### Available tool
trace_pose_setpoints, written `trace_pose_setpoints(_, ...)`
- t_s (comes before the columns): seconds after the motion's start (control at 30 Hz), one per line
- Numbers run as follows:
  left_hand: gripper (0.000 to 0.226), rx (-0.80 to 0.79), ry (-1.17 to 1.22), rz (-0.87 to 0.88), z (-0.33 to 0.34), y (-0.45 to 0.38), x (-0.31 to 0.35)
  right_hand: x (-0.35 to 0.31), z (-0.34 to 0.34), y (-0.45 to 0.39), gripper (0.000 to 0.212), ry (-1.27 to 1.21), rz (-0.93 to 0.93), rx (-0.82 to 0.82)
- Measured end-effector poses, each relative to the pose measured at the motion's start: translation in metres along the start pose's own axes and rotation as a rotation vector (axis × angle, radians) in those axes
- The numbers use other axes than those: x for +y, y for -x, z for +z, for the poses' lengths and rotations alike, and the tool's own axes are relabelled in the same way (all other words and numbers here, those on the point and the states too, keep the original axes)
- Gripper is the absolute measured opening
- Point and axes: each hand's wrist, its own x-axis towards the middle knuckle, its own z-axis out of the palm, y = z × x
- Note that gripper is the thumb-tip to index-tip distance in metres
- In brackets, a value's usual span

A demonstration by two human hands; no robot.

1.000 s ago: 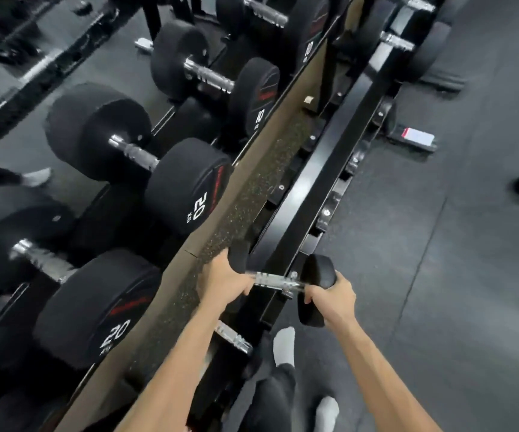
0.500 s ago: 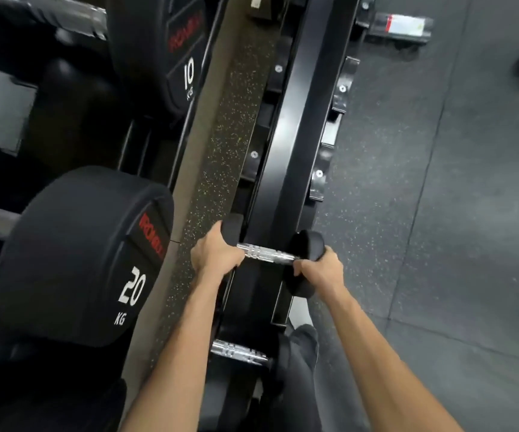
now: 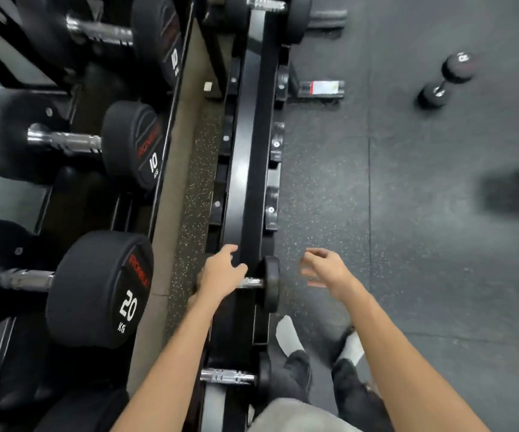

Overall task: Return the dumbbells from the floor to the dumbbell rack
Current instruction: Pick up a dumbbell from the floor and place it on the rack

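A small black dumbbell (image 3: 271, 283) with a chrome handle lies across the low black rack rail (image 3: 245, 157). My left hand (image 3: 221, 274) lies over its left end and covers that head, with the fingers loose and spread. My right hand (image 3: 326, 269) hovers to the right of the dumbbell, apart from it and holding nothing. A second small dumbbell (image 3: 230, 376) sits on the same rail nearer to me. Another small dumbbell (image 3: 448, 79) lies on the floor at the far right.
To the left, a higher rack tier holds big dumbbells marked 20 kg (image 3: 102, 291) and 10 kg (image 3: 133, 145). A rack foot with a white label (image 3: 323, 88) sticks out onto the grey rubber floor (image 3: 408, 244). My socked feet (image 3: 286, 335) stand beside the rail.
My right hand has let go of the dumbbell's right head and moved off to the right. My left hand's grip has loosened. The dumbbell now rests on the rail.
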Motion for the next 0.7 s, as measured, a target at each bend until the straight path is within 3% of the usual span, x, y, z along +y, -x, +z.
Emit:
trace_pose_setpoints(0.13,0.048,-0.072,0.105,0.271,0.001,0.032,0.106,-0.043,-0.084,0.046,0.029,-0.133,-0.222,0.133)
trace_pose_setpoints(0.3,0.042,-0.109,0.199,0.432,0.023,0.069,0.225,-0.071,-0.189,0.102,0.025,-0.224,-0.431,0.241)
trace_pose_setpoints(0.47,0.037,-0.162,0.258,0.594,0.049,0.107,0.339,-0.095,-0.289,0.133,0.021,-0.276,-0.557,0.308)
trace_pose_setpoints(0.7,0.035,-0.214,0.166,0.754,0.109,0.138,0.493,-0.112,-0.422,0.15,0.025,-0.374,-0.631,0.391)
